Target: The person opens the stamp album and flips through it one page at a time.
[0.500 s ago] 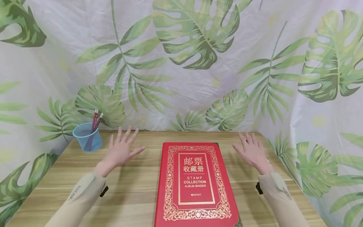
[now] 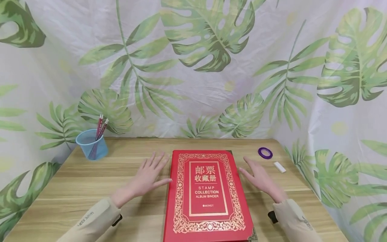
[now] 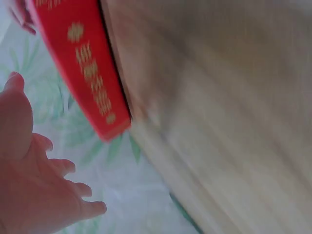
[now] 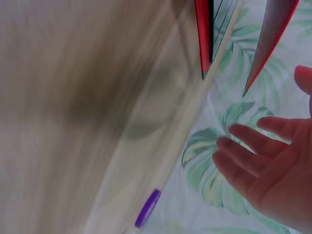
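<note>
A red stamp album (image 2: 207,198) with gold lettering and a gold border lies closed on the wooden table. My left hand (image 2: 147,176) is by the album's spine side, fingers spread, its thumb tip close to the edge; whether they touch I cannot tell. In the left wrist view the spine (image 3: 85,68) shows gold characters near this hand (image 3: 34,175). To the album's right hovers my right hand (image 2: 260,178), fingers extended and holding nothing. The right wrist view shows that hand (image 4: 273,165) apart from the album's cover (image 4: 270,41), which stands away from the part beneath it at this side.
At the back left stands a blue mesh pen cup (image 2: 92,148) with pencils (image 2: 101,127) in it. A purple tape roll (image 2: 265,153) and a white eraser-like block (image 2: 280,167) lie at the right. Leaf-patterned cloth (image 2: 187,101) hangs behind the wooden table (image 2: 145,225).
Both hands have moved inward toward the album and nearer to me. The tape roll and white block, mostly hidden behind the right hand before, now show. The album has stayed put.
</note>
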`<state>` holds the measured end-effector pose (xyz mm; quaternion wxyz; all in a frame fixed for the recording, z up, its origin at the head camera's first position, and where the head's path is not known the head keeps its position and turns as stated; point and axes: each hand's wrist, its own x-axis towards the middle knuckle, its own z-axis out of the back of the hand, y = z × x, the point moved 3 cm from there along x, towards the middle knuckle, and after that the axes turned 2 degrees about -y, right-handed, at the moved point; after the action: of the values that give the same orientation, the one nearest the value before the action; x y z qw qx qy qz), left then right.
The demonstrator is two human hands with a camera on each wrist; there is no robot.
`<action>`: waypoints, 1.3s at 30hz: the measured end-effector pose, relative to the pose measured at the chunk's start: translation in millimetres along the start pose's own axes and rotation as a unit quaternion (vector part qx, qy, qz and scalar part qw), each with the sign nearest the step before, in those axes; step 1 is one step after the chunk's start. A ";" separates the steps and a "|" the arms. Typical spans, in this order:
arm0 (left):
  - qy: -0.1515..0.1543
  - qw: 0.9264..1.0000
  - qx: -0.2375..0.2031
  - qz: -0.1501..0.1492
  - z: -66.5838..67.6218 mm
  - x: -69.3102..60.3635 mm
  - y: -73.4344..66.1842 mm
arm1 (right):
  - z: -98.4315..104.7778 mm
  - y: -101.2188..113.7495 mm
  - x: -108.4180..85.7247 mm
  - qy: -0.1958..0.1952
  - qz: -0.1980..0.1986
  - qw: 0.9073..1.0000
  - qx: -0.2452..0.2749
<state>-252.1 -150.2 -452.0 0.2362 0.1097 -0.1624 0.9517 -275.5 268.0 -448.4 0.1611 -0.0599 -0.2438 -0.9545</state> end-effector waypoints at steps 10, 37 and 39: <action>0.062 0.995 -0.018 -0.074 -14.7 -11.7 -40.1 | -11.1 12.5 -6.9 0.038 -0.054 0.994 0.088; 0.126 0.977 -0.156 -0.069 -12.5 -25.0 -45.5 | 27.7 58.5 4.3 0.045 -0.072 0.953 0.292; 0.127 0.975 -0.169 -0.062 -9.9 -25.4 -45.1 | 31.3 68.8 6.7 0.037 -0.053 0.951 0.301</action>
<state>-209.5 -119.4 -456.8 0.3281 -0.0437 -0.2826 0.9003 -257.5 224.2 -389.0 0.1302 0.0401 -0.5165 -0.8454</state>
